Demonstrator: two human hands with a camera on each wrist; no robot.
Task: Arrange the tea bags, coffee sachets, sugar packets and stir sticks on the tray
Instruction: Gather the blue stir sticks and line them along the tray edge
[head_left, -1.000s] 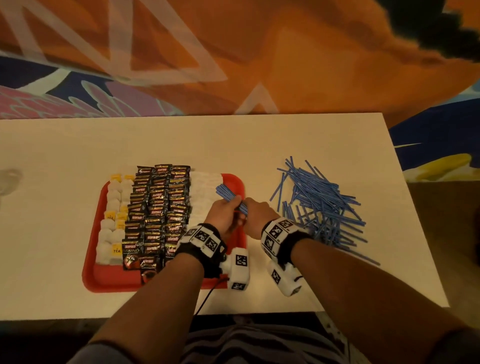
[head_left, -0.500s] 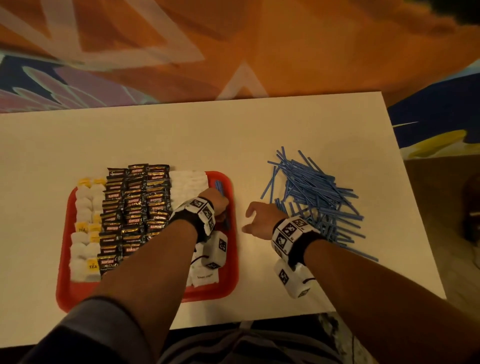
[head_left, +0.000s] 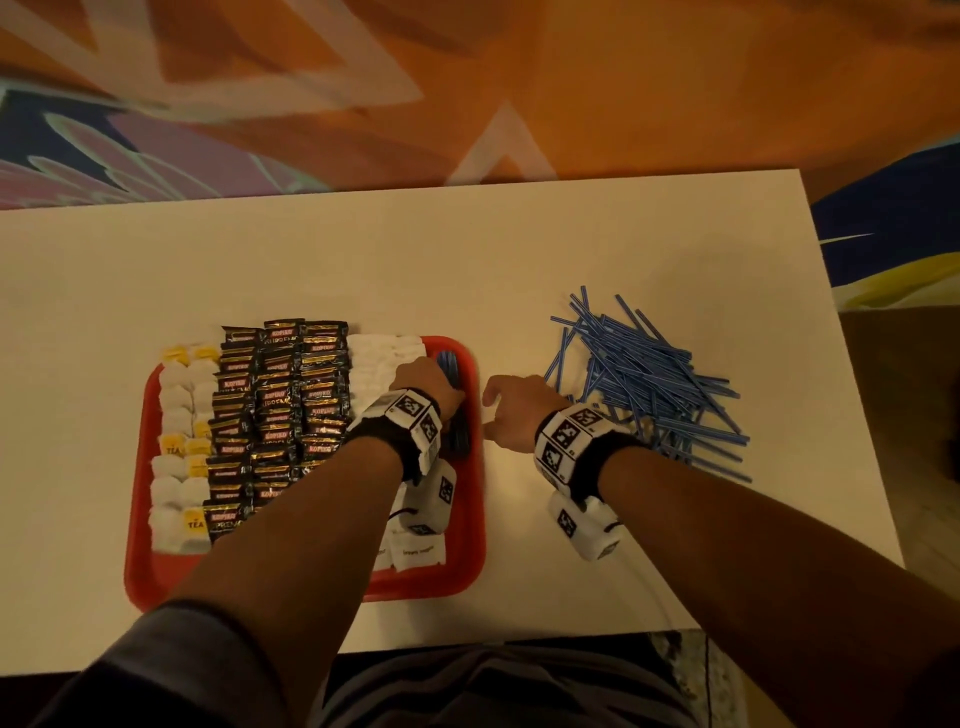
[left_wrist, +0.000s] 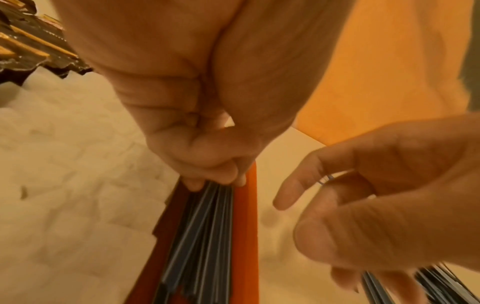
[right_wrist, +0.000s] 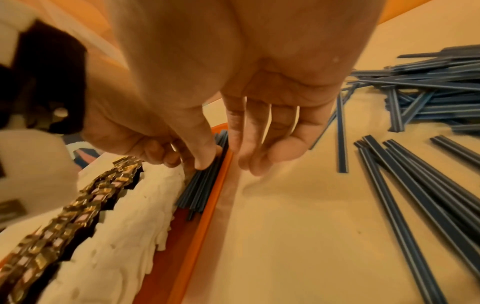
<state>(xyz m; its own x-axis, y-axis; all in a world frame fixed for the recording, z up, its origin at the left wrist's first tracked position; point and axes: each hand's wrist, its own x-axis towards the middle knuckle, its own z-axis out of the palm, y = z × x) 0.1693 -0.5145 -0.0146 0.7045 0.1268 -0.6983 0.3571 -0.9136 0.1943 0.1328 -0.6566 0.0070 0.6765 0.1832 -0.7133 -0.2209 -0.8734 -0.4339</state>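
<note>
At centre frame, the left hand (head_left: 427, 383) pinches a stick bundle (left_wrist: 205, 236) against the tray (head_left: 475, 519) rim (right hand (head_left: 511, 410) slack, empty); letting go carelessly could roll sticks overboard.

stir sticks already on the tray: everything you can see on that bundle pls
The bundle of stir sticks is a small sheaf of thin, flat blue sticks, plastic by the look, each with a pale line along it. It lies lengthwise in the red tray, in the narrow strip between the white sugar packets and the tray's right rim, roughly parallel and slightly fanned. The left hand holds it at one end, fingertips pressed on the sticks. The right hand hangs beside the tray, not touching it.
</note>
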